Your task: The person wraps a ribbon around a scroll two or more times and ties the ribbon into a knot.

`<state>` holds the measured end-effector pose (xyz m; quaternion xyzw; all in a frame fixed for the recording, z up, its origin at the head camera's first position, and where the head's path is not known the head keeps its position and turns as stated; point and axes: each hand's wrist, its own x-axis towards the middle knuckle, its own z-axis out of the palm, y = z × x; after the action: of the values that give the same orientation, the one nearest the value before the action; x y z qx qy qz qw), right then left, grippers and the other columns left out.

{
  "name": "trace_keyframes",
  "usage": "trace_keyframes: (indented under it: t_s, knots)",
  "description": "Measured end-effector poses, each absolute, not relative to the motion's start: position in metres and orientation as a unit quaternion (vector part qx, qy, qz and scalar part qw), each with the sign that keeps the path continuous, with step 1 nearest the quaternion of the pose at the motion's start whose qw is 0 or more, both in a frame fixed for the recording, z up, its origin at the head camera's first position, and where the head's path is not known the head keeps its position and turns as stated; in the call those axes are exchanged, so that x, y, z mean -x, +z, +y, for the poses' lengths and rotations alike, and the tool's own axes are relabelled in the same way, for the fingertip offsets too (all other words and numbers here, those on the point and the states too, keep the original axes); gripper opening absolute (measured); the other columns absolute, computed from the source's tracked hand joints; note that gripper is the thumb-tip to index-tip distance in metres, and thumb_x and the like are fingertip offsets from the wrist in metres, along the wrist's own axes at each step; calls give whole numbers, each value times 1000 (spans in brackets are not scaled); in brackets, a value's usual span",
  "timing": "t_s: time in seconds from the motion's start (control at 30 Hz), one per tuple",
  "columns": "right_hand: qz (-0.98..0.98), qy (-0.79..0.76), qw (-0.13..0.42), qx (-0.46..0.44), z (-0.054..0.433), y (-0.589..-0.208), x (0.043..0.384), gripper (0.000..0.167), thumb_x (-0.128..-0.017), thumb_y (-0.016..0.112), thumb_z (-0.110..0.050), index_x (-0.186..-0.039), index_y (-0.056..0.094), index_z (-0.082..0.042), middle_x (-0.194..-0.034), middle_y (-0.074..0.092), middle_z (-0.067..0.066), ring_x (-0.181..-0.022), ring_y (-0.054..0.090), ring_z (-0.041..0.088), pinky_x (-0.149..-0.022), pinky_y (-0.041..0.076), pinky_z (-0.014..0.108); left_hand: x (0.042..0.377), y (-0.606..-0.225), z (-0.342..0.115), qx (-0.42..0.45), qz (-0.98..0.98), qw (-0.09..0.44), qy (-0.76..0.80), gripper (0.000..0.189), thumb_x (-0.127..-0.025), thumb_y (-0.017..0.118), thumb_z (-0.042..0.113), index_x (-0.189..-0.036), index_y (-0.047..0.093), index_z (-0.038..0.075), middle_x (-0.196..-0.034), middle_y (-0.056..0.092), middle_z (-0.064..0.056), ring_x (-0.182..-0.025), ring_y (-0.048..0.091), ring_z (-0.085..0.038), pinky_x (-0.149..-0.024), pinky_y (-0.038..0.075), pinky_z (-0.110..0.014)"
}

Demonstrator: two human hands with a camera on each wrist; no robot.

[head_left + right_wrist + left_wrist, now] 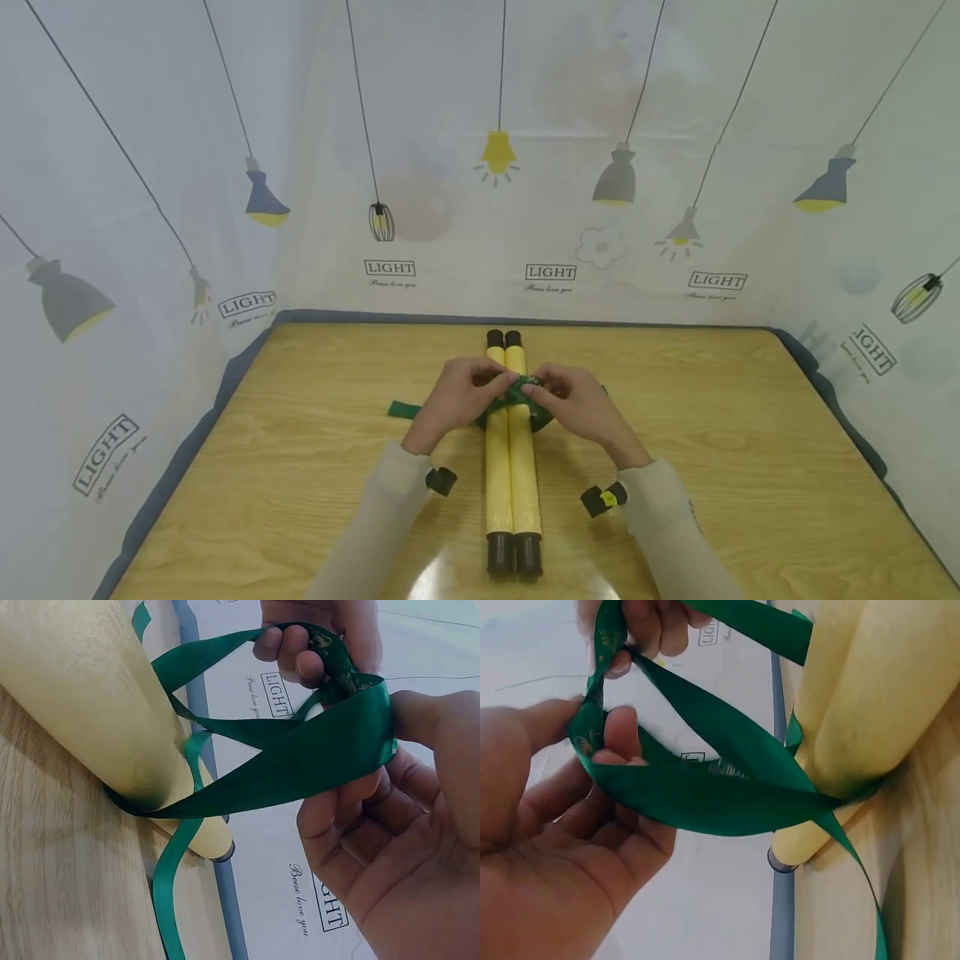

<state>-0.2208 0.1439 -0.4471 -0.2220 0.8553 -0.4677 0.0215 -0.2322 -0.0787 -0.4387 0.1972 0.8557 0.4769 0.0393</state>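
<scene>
Two pale yellow tubes (512, 475) with dark end caps lie side by side on the table, pointing away from me. Around them passes a green ribbon (519, 388) with gold print on one face, raised in loops above the tubes. My left hand (457, 396) pinches the ribbon between thumb and fingers, as the left wrist view shows closely. Opposite it, my right hand (581, 404) grips the ribbon too, thumb on top and fingers curled beneath the green band (330, 754). The hands are close together over the tubes' far half.
A loose ribbon tail (405, 409) sticks out to the left across the wooden table (300, 500). Dark bands (442, 481) sit at both cuffs. White curtains (450, 100) printed with lamps stand behind and along both sides, with a grey-blue border (390, 317) at the table's far edge.
</scene>
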Motion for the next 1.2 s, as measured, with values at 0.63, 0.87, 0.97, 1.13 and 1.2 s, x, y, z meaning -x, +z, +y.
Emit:
trace_keyframes:
  t_s: [0.63,0.87,0.97,1.13,1.2]
  knots:
    - [862,-468,17,194,146,-446,224,17,-102,65,-34,-96,72,-19,-80,68,-2,-68,58,15,-57,46,27,231,-433,-84,-255,828,126,484,19,-93,78,21,-106,69,11,-97,73,-3,-86,60,-13,-73,52,-27]
    - [865,-461,12,195,149,-443,223,19,-102,65,-38,-95,72,-21,-81,68,-3,-70,58,17,-57,46,28,232,-434,-84,-266,865,56,421,17,-97,68,9,-113,69,9,-102,72,-6,-85,61,-15,-70,54,-27]
    - [866,-461,6,196,149,-443,223,19,-101,66,-38,-94,72,-22,-84,70,-4,-75,61,17,-60,49,30,232,-435,-85,-265,879,31,395,18,-97,65,7,-114,72,7,-102,71,-6,-89,64,-16,-74,55,-27]
    - [864,-461,-12,203,150,-445,224,16,-99,69,-36,-93,73,-21,-95,70,-2,-89,62,18,-74,53,34,231,-431,-89,-245,892,17,379,20,-97,65,8,-115,75,5,-106,72,-6,-96,68,-17,-80,59,-29]
    - [862,-461,-24,210,151,-447,226,16,-99,70,-34,-92,73,-20,-105,71,1,-97,63,19,-80,54,35,231,-429,-92,-241,894,9,378,21,-97,65,8,-114,76,5,-108,73,-7,-98,69,-19,-81,60,-30]
